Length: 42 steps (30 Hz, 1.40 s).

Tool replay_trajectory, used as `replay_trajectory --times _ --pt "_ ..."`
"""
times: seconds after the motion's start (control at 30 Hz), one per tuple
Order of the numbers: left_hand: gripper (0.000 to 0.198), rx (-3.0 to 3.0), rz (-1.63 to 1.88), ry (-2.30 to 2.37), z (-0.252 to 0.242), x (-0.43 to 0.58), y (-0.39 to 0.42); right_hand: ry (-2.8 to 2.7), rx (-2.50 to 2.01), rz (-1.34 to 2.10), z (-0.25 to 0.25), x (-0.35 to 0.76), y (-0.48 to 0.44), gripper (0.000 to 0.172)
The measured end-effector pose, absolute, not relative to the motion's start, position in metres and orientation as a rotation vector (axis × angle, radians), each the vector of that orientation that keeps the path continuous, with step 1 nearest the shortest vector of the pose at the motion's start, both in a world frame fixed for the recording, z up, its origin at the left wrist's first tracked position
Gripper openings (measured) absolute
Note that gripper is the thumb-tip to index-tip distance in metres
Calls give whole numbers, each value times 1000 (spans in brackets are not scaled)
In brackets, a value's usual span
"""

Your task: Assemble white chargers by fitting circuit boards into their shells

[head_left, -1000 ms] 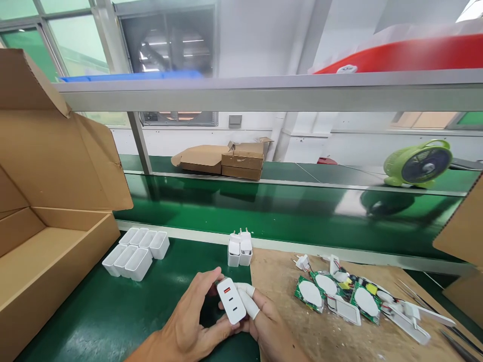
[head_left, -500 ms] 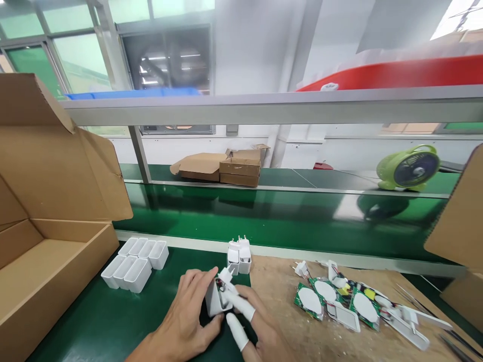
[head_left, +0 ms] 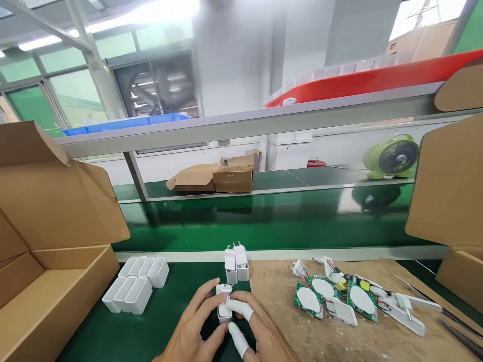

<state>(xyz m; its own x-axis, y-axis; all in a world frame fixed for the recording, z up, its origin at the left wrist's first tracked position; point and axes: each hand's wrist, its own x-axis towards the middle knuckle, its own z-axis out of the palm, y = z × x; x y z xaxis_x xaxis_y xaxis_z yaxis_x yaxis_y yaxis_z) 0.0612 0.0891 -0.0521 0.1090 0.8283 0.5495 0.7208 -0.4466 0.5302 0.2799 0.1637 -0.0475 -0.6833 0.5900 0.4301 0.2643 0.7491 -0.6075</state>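
A white plug adapter case (head_left: 225, 314) stands upright between my hands, low in the middle of the head view. My left hand (head_left: 198, 322) is closed around its left side, thumb at the bottom front. White finger covers sit on two fingers of my right hand (head_left: 260, 327), which press against the case's right side and top. Fingers hide much of the case, and its inside does not show. Just behind stand a few similar white plug adapters (head_left: 237, 261) with their pins up. Several empty white cases (head_left: 138, 291) are grouped to the left.
On a brown work sheet (head_left: 275, 306) at the right lie green circuit boards (head_left: 362, 301) with white discs, wired white parts and tweezers (head_left: 458, 332). Open cardboard boxes (head_left: 64, 286) flank both sides. A shelf (head_left: 211, 128) crosses above; a green fan (head_left: 394, 157) stands behind.
The case has turned more upright, and the white piece with parts showing at its top now sits down in it. Both hands have drawn closer together around it. The view has tilted.
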Motion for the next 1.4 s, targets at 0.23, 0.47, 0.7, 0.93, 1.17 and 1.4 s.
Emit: replay_trajectory --times 0.23,0.47,0.7,0.93,1.17,1.4 --pt "54 2374 1293 1528 -60 51 95 -2251 -556 711 -37 276 162 57" --pt "35 2105 1263 1622 -66 52 103 -2002 -677 806 -37 273 179 38" --pt "27 1835 1345 1738 -43 39 162 -2154 -900 825 -51 291 212 70" --pt "51 1904 1269 1711 -40 44 166 -2156 -802 571 -70 299 214 70" --pt "32 2260 929 2473 -22 -40 117 -2028 -716 501 -83 292 216 49" --pt "19 2255 661 2496 -22 -51 100 -2134 -714 493 -62 292 202 39"
